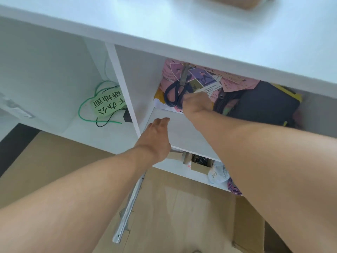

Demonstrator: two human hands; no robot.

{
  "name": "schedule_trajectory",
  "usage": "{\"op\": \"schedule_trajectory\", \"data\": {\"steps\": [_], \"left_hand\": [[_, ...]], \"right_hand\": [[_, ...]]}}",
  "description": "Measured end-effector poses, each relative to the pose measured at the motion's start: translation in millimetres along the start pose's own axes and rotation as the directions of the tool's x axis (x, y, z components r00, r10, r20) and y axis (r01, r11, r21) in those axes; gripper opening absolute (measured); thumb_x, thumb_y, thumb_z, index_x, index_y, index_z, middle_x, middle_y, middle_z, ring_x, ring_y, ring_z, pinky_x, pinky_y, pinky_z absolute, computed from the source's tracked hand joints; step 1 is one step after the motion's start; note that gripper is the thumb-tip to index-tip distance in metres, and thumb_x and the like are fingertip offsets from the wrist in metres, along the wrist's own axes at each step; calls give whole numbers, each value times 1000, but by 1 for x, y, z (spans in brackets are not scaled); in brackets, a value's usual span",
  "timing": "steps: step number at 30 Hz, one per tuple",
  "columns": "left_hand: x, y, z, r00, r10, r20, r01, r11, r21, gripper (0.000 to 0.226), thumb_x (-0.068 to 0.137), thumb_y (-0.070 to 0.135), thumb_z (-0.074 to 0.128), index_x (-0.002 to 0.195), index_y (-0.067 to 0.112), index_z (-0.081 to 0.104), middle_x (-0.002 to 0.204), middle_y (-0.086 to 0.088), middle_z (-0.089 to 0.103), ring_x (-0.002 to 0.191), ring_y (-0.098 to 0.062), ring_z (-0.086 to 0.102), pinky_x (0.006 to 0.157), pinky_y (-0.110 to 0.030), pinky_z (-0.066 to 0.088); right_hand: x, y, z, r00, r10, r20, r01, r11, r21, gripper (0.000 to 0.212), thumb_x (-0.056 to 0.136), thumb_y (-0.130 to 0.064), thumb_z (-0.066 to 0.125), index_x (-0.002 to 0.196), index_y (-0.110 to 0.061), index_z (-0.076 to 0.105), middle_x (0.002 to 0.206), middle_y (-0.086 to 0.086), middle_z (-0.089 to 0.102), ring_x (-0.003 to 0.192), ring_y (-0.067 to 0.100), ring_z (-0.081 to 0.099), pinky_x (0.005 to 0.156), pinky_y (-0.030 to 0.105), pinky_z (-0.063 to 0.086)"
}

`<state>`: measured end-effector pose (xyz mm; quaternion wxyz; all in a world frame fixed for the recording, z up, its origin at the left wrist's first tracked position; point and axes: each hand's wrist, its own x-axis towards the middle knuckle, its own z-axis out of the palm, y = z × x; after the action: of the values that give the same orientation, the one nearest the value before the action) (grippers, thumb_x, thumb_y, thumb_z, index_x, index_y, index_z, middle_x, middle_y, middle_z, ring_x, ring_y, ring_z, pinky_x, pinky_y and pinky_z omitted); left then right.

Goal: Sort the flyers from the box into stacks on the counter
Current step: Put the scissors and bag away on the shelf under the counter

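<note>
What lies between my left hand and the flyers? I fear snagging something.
Head view: only bare white shelf separates the left hand from the flyers.

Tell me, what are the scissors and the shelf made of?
The scissors look like dull grey metal blades with dark blue handles, probably plastic. The shelf looks like smooth white coated board, likely laminate over wood; its core isn't visible.

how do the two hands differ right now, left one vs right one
The right hand reaches deep into the cubby, at the flyers beside the scissors; the left hand stays near the front of the shelf. The right hand's fingers curl at a flyer's edge, though the grip itself is hidden; the left hand's fingers are extended and hold nothing. Both arms are bare and stretch into the same compartment.
</note>
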<state>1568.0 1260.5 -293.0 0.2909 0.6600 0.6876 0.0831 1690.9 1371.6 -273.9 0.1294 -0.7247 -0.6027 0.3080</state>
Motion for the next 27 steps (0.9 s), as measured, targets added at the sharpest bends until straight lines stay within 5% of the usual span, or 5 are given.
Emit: {"op": "schedule_trajectory", "data": {"steps": [3, 7, 12, 20, 27], "left_hand": [[-21, 11, -21, 999, -39, 16, 39, 999, -21, 61, 103, 14, 48, 159, 17, 22, 156, -5, 35, 142, -24, 34, 111, -35, 34], [-67, 27, -58, 997, -60, 51, 63, 996, -59, 55, 106, 24, 46, 157, 19, 26, 156, -5, 37, 142, -24, 36, 112, -37, 33], [-131, 51, -117, 999, -33, 41, 37, 995, -94, 50, 106, 30, 44, 155, 19, 33, 157, -4, 37, 143, -25, 36, 115, -40, 34], [-180, 89, -217, 997, 60, -54, -64, 995, -78, 46, 106, 34, 44, 151, 25, 38, 156, 4, 37, 144, -18, 34, 118, -37, 28], [-164, 123, -275, 987, 61, -148, -79, 990, -114, 45, 105, 35, 47, 149, 25, 42, 155, 3, 39, 143, -19, 36, 116, -37, 31]], "right_hand": [[-45, 19, -2, 999, -27, 36, 27, 1000, 9, 22, 101, -16, 48, 110, -15, 68, 113, 0, 66, 122, 28, 58, 82, 25, 38], [-131, 26, -25, 994, 90, 59, -103, 950, 294, 39, 101, -28, 57, 140, -23, 60, 144, -7, 58, 133, 18, 53, 109, 25, 40], [-214, -4, -78, 993, 54, 100, -78, 963, 256, 44, 99, -34, 60, 142, -27, 58, 129, -5, 70, 89, 13, 73, 82, 26, 55], [-275, -88, -183, 995, -98, -10, 99, 985, 139, 42, 101, -36, 58, 143, -31, 57, 119, -8, 72, 104, 15, 70, 80, 23, 54], [-248, -111, -252, 988, -111, -111, 132, 970, 202, 40, 99, -36, 58, 139, -29, 60, 131, -9, 67, 112, 10, 65, 103, 31, 48]]}}
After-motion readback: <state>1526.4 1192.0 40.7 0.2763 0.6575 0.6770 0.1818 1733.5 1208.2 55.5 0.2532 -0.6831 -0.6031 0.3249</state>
